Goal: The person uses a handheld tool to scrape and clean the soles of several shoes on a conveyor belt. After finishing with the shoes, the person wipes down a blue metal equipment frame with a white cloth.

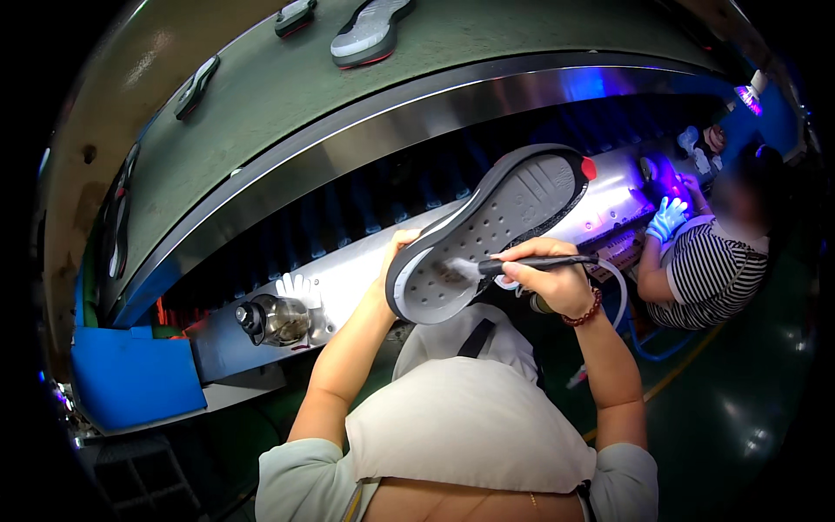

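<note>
A grey shoe sole [513, 204] with a dark rim, small round holes and a red tip is tilted up in front of me. My left hand [396, 254] grips its edge at the near left end. In my right hand [561, 283] is a brush [500, 266] with pale bristles and a dark handle; a pale tube runs from the handle's end past my wrist. The bristles are at the sole's inner face, over the holes near its left end. A beaded bracelet circles my right wrist. The fingers of my left hand are partly hidden behind the sole.
Beyond the metal ledge [348, 283], a green conveyor belt [287, 113] carries several soles [370, 33]. A dark-topped clear jar [283, 320] and a white glove [297, 289] lie left; a blue box [135, 376] stands further left. At right sits a co-worker [709, 270] wearing gloves under purple light.
</note>
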A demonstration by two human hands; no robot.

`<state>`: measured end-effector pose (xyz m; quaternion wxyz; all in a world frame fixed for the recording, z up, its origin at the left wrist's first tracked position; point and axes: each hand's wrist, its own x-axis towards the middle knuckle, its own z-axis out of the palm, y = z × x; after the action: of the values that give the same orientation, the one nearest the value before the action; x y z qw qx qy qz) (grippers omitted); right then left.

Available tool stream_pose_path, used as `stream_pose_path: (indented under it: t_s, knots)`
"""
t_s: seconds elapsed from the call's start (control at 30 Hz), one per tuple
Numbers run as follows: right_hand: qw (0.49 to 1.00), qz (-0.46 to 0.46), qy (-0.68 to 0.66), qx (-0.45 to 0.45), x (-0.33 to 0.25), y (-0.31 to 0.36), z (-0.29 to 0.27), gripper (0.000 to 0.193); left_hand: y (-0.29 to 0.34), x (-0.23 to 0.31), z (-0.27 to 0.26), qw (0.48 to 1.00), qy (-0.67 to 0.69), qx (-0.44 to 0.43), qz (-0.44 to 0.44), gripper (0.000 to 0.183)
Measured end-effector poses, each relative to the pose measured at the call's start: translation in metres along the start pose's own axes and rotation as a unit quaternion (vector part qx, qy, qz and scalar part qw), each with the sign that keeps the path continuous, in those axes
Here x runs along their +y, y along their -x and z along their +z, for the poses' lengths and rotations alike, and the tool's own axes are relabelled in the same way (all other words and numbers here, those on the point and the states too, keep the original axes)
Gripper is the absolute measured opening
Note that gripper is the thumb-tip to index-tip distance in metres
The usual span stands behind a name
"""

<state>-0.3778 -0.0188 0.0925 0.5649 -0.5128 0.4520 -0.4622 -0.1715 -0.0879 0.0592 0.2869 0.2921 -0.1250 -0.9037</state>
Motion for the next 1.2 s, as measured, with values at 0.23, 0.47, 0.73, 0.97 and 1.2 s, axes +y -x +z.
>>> stream_pose_path:
  t_s: [0.23, 0.47, 0.73, 0.97, 1.2]
  knots:
    - [0.952, -0.093, 0.091, 0.277, 0.045, -0.014, -0.022, 0.016, -0.003, -0.011, -0.019, 0.997, 0.073, 0.024, -0.032, 0.039]
    - [0.891, -0.131, 0.362, 0.242, 0.061, -0.020, 0.021, 0.031, -0.007, -0.029, 0.000, 0.999, 0.008, 0.037, -0.021, 0.038]
    - [0.922, -0.178, 0.283, 0.197, 0.052, -0.005, 0.046, 0.027, -0.012, -0.017, -0.025, 0.999, -0.022, 0.028, -0.032, 0.044]
    - [0.983, -0.045, -0.170, 0.059, 0.031, 0.010, -0.014, 0.034, -0.020, -0.005, -0.031, 0.996, 0.021, 0.058, -0.064, 0.045]
    - [0.789, -0.067, -0.433, 0.430, 0.064, 0.068, -0.070, 0.039, -0.009, 0.023, -0.001, 0.999, -0.041, -0.007, 0.023, 0.050]
